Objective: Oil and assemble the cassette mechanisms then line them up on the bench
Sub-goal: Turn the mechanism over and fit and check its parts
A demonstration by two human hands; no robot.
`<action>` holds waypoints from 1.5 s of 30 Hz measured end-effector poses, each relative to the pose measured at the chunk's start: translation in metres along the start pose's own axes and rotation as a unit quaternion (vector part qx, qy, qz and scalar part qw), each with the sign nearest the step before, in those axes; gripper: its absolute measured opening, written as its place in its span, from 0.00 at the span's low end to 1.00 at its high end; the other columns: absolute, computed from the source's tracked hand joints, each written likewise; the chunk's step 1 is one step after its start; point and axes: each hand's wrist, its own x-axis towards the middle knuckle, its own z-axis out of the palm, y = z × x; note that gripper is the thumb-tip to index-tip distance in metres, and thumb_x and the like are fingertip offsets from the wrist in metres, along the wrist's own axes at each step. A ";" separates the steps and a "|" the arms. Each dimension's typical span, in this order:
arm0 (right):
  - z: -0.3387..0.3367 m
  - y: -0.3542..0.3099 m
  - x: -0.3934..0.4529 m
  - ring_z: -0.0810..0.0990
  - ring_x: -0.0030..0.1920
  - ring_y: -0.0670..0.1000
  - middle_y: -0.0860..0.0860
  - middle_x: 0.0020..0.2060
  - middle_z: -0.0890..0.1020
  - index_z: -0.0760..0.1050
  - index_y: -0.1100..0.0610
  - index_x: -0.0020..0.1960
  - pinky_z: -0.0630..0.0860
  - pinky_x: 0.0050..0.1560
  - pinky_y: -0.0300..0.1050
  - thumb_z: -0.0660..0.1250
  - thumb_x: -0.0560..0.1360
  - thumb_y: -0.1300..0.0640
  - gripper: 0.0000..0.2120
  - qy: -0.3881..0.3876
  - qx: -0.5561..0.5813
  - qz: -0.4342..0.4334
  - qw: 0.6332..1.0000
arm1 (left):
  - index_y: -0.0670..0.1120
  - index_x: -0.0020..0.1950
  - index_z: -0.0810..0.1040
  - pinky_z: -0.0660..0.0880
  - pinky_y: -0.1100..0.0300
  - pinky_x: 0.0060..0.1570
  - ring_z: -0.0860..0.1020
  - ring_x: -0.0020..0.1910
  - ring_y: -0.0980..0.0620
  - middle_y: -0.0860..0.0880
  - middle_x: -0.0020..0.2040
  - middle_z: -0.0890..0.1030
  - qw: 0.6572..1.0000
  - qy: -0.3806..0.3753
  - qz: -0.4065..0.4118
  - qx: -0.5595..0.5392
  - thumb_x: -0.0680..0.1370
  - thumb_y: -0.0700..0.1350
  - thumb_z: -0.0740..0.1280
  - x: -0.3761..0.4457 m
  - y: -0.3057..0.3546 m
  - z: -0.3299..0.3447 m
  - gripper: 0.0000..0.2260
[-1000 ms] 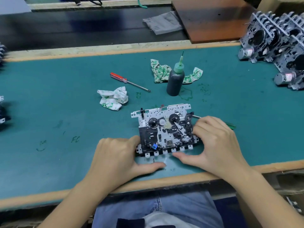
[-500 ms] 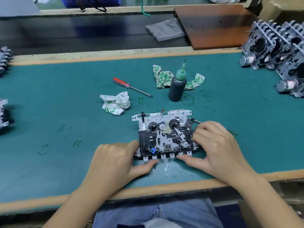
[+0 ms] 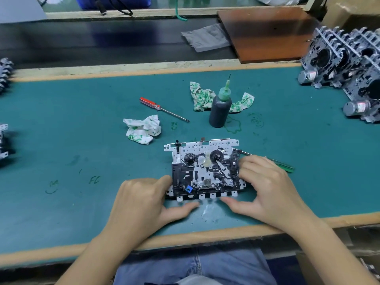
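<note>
- The table (image 3: pixel 61 140) has a green mat with a tan strip along its near and far edges.
- A brown board (image 3: pixel 265 33) lies beyond the far edge, toward the right.
- A stack of mechanisms (image 3: pixel 349 79) stands on edge at the far right corner; more sit at the left edge (image 3: pixel 4 140).
- One mechanism (image 3: pixel 203 169) lies flat near the middle of the near edge, between both hands.
- The left hand (image 3: pixel 141 200) grips its left side, fingers curled at the side and thumb stretched along its near rim.
- The right hand (image 3: pixel 267 188) grips its right side, fingers curled over the top and thumb by the near rim.
- A dark bottle (image 3: pixel 220 110) with a green nozzle stands upright just behind the mechanism.
- A rag (image 3: pixel 200 97) lies behind the bottle; a second rag (image 3: pixel 143 129) lies to its left.
- A red screwdriver (image 3: pixel 162 109) lies between the rags.
- A green screwdriver (image 3: pixel 281 165) lies partly under the right hand.
</note>
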 end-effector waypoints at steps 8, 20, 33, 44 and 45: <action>0.000 -0.004 -0.001 0.77 0.38 0.55 0.52 0.33 0.77 0.71 0.59 0.31 0.74 0.39 0.47 0.68 0.67 0.40 0.22 0.015 0.013 0.011 1.000 | 0.49 0.29 0.58 0.59 0.63 0.20 0.67 0.15 0.46 0.49 0.16 0.64 0.995 0.017 -0.097 0.029 0.63 0.70 0.61 0.004 0.015 0.004 0.26; 0.000 -0.004 -0.002 0.76 0.38 0.53 0.51 0.33 0.77 0.71 0.58 0.31 0.71 0.40 0.44 0.66 0.66 0.36 0.25 0.027 -0.031 0.009 0.999 | 0.49 0.27 0.61 0.66 0.59 0.16 0.68 0.16 0.49 0.51 0.17 0.66 0.999 -0.042 -0.010 -0.004 0.62 0.74 0.60 0.009 -0.002 -0.005 0.28; 0.000 -0.003 -0.001 0.76 0.36 0.55 0.52 0.30 0.75 0.71 0.60 0.29 0.70 0.46 0.44 0.65 0.69 0.38 0.25 0.047 -0.055 -0.008 0.997 | 0.49 0.27 0.62 0.64 0.60 0.17 0.67 0.17 0.49 0.51 0.18 0.66 0.996 -0.075 0.046 0.020 0.67 0.70 0.61 0.007 -0.008 -0.010 0.25; -0.002 -0.005 0.000 0.75 0.37 0.56 0.52 0.30 0.74 0.70 0.60 0.30 0.72 0.44 0.48 0.68 0.67 0.38 0.25 0.014 0.006 -0.012 1.000 | 0.46 0.24 0.64 0.59 0.65 0.19 0.64 0.15 0.47 0.49 0.17 0.63 0.999 -0.007 0.018 0.048 0.69 0.64 0.61 0.006 -0.008 -0.004 0.25; -0.001 -0.005 0.000 0.75 0.36 0.55 0.52 0.30 0.75 0.70 0.60 0.30 0.72 0.44 0.48 0.68 0.68 0.39 0.24 0.018 -0.001 -0.010 1.000 | 0.46 0.24 0.64 0.59 0.64 0.19 0.65 0.15 0.47 0.50 0.17 0.63 0.999 -0.014 0.026 0.044 0.68 0.66 0.61 0.006 -0.009 -0.005 0.26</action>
